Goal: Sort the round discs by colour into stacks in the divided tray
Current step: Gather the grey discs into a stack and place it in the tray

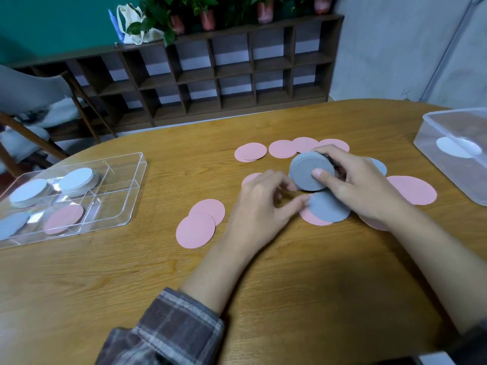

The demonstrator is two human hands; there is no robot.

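Note:
My right hand [361, 185] grips a tilted stack of grey discs [305, 168], thumb on its face, just above the table. My left hand [261, 204] pinches the left edge of a single grey disc [329, 209] lying flat on a pink one. Pink discs lie scattered around: two overlapping [196, 229] at the left, several [282, 148] behind the hands, a large one [413, 189] at the right. The clear divided tray [131, 196] sits at the far left. It holds pale grey stacks [76, 180], a grey disc [11, 223] and a pink stack [63, 218].
A clear plastic box [448, 164] with a white disc inside stands at the table's right edge. A chair [34, 101] and a dark wooden shelf unit [210, 75] stand beyond the rounded far edge of the wooden table [131, 285].

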